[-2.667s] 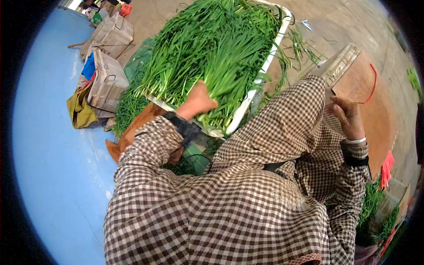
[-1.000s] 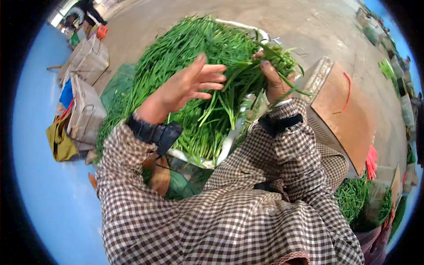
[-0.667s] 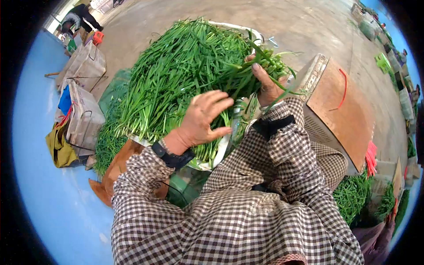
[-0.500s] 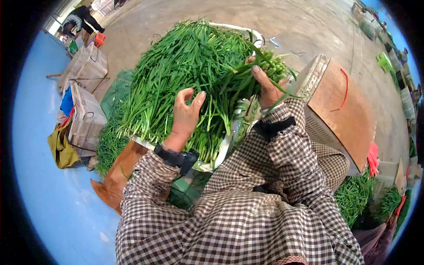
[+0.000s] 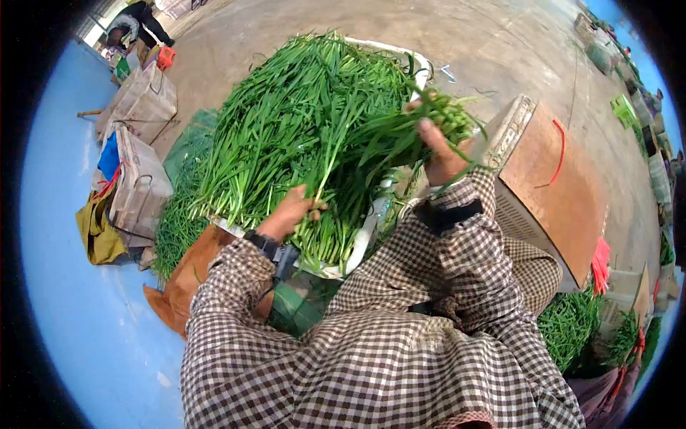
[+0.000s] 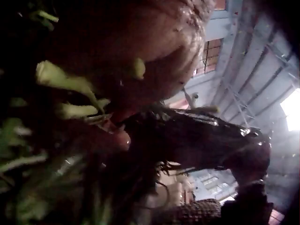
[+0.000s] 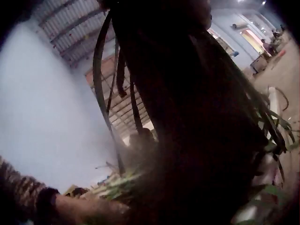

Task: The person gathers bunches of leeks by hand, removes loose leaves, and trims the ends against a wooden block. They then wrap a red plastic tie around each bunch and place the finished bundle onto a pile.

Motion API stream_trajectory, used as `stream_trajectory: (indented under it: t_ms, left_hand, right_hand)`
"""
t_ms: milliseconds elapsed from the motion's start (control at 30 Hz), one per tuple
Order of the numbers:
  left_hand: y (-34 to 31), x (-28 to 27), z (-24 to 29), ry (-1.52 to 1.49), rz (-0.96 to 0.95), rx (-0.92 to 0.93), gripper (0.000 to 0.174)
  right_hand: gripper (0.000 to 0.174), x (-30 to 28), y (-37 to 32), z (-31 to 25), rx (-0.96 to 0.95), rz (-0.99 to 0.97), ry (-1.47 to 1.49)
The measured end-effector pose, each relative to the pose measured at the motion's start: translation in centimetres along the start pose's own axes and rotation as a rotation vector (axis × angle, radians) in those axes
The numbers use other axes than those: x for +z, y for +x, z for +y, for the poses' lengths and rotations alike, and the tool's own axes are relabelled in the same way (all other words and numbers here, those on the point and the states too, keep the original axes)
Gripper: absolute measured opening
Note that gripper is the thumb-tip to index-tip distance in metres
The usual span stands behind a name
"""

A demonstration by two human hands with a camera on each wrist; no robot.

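In the head view, long green stalks (image 5: 279,121) fill a white-rimmed crate (image 5: 366,232). At the crate's near edge, my left hand (image 5: 289,213) pinches the pale end of a thin stalk (image 5: 329,168). My right hand (image 5: 444,159) grips a bunch of stalks (image 5: 450,118) over the crate's right edge, cut ends to the right and leaves hanging left. The left wrist view is dark; pale stalk ends (image 6: 65,79) lie beside my left hand (image 6: 140,51). In the right wrist view the held bunch (image 7: 187,103) is a dark mass, with my left hand (image 7: 89,210) below.
A crate with a brown board (image 5: 554,189) and red strip stands to the right. Pale crates (image 5: 136,186) line the left side, beside a blue surface (image 5: 93,322). More greens (image 5: 572,322) lie at the lower right. A person (image 5: 136,25) bends over at the far left.
My left hand has come down from above the stalks, its fingers now closed on a thin stalk. My right hand keeps its grip on the bunch and has moved slightly.
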State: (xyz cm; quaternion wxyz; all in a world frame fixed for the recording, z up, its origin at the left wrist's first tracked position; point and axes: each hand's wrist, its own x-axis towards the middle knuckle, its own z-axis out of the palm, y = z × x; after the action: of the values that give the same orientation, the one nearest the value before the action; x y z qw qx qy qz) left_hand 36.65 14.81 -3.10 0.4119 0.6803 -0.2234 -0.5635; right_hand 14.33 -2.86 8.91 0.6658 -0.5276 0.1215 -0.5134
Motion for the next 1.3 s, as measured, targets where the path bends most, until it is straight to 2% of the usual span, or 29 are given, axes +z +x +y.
stream_trajectory:
  t_ms: [67,133,167,267,300,333,400,433,467,533,600,700,733,800,833,900,1000,1133,1200,1267,1300]
  left_hand:
    - [-0.3,-1.9,-1.6,0.11,-0.058,0.027,0.046]
    - [-3.0,-1.5,-0.5,0.571,-0.044,0.221,0.056]
    - [-4.4,-1.3,0.5,0.57,-0.045,0.219,0.056]
    - [-8.2,-1.0,4.3,1.075,0.297,0.263,0.073]
    - [-8.2,-1.6,4.8,1.092,0.4,0.324,0.072]
    - [-8.2,-1.3,5.9,1.091,0.401,0.327,0.072]
    - [-7.6,0.8,8.2,0.985,0.479,0.786,0.068]
    - [-6.3,2.1,8.2,1.063,0.466,0.922,0.064]
    - [-4.7,3.4,7.6,1.13,0.391,0.954,0.065]
    - [-1.2,4.7,4.7,1.313,0.263,0.827,0.066]
    - [0.7,4.8,2.5,1.393,0.13,0.562,0.071]
    - [0.9,3.9,1.5,1.385,0.112,0.585,0.073]
    - [0.7,3.8,1.4,1.375,0.136,0.595,0.072]
    - [0.6,3.6,1.6,1.375,0.099,0.576,0.075]
    - [0.3,3.6,2.2,1.395,0.082,0.542,0.076]
    - [0.4,3.3,2.8,1.451,0.033,0.517,0.08]
    - [-0.7,2.5,5.8,1.477,-0.09,0.514,0.072]
    - [-2.5,0.8,12.3,1.304,-0.176,0.61,0.054]
    - [-3.2,2.4,16.5,1.208,-0.125,0.856,0.052]
    - [-5.7,7.0,21.6,1.045,-0.21,0.887,0.056]
    - [-6.3,9.6,23.6,1.009,-0.322,0.981,0.069]
  right_hand:
    - [0.041,-0.7,0.3,0.4,0.032,0.029,0.054]
    - [0.04,-1.3,0.4,1.0,0.115,0.106,0.123]
    - [0.038,-1.9,0.4,1.7,0.116,0.061,0.028]
    - [0.039,-1.8,0.3,1.3,0.046,0.028,-0.03]
    - [0.039,-1.6,0.3,1.3,0.064,0.082,0.085]
    - [0.039,-1.7,0.2,1.3,0.061,0.08,0.083]
    - [0.036,-2.1,0.3,1.6,0.11,0.063,0.061]
    - [0.035,-1.9,0.3,1.7,0.116,0.058,0.076]
    - [0.035,-1.7,0.2,1.5,0.106,0.054,0.074]
    - [0.038,-1.2,-0.3,0.5,0.016,0.06,-0.04]
    - [0.041,-2.0,-0.3,0.2,-0.03,0.058,-0.03]
    - [0.04,-4.0,-1.9,-2.7,-0.017,0.06,0.139]
    - [0.041,-4.9,-2.4,-4.3,-0.048,-0.051,0.247]
    - [0.04,-7.5,-3.1,-6.4,-0.227,-0.215,0.426]
    - [0.038,-8.4,-4.3,-8.9,-0.245,-0.193,0.35]
    - [0.039,-11.3,-6.1,-11.9,-0.247,-0.204,0.414]
    - [0.04,-15.1,-8.7,-14.4,-0.242,-0.131,0.423]
    - [0.04,-16.0,-11.5,-15.6,-0.244,0.059,0.353]
    - [0.042,-16.6,-11.7,-15.4,-0.239,0.098,0.339]
    - [0.043,-15.8,-11.5,-15.5,-0.18,0.1,0.368]
    - [0.043,-15.3,-11.3,-15.5,-0.155,0.107,0.372]
